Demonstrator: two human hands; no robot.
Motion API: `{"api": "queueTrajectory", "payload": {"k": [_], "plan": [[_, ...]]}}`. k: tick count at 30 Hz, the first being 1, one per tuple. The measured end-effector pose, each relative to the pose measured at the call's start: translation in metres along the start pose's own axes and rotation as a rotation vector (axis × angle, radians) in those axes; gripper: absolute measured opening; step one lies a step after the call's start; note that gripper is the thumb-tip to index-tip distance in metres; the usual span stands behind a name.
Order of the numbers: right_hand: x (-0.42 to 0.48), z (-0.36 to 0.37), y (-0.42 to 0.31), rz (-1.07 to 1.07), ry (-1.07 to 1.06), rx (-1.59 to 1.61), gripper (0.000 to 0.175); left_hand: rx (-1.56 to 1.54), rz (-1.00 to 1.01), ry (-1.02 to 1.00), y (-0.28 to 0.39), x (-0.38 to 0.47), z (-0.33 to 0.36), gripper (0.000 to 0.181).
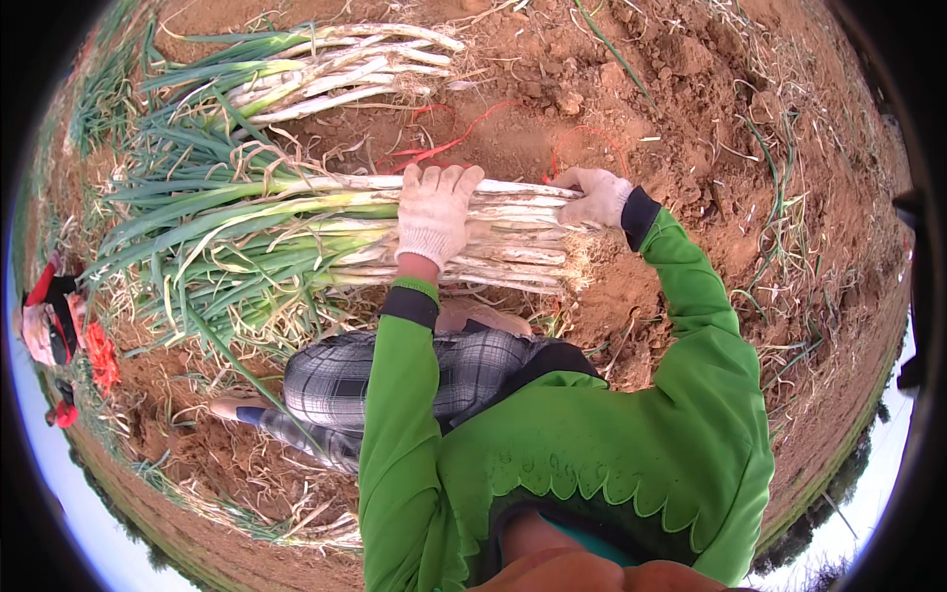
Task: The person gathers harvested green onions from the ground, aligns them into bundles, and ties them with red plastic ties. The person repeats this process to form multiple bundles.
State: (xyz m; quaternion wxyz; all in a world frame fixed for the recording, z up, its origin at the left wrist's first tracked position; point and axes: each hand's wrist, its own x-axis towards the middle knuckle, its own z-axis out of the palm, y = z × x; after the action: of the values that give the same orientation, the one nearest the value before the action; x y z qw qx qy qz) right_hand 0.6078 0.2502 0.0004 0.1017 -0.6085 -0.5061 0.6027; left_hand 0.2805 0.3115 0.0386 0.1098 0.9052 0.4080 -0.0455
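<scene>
A thick bundle of long green onions lies on the soil before me, leaves to the left and roots to the right. My left hand, in a white knit glove, lies across the white stalks with its fingers curled over the far side. At the root end, my gloved right hand grasps the ends of the far stalks. Red plastic twine runs along the ground beyond the bundle. One loop of red twine reaches the fingertips of my right hand; whether they pinch it is hidden.
Another pile of green onions lies farther off. More onions are strewn at the lower left. A heap of red twine lies near a person at the far left. Loose clods and stray leaves cover the right side.
</scene>
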Motion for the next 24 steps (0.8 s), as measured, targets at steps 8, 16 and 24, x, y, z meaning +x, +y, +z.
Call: {"api": "queueTrajectory", "payload": {"k": [8,16,24], "plan": [[-0.05,0.021,0.037,0.186,1.062,0.774,0.071,0.052,-0.024,0.079,0.005,-0.003,0.016,0.09],[-0.02,0.057,-0.016,-0.247,0.826,-0.592,0.09,0.103,-0.027,0.074,0.011,-0.007,0.031,0.088],[0.016,0.09,-0.078,-0.357,0.296,-0.843,0.096,0.183,-0.105,-0.159,-0.075,-0.034,-0.037,0.095]]}}
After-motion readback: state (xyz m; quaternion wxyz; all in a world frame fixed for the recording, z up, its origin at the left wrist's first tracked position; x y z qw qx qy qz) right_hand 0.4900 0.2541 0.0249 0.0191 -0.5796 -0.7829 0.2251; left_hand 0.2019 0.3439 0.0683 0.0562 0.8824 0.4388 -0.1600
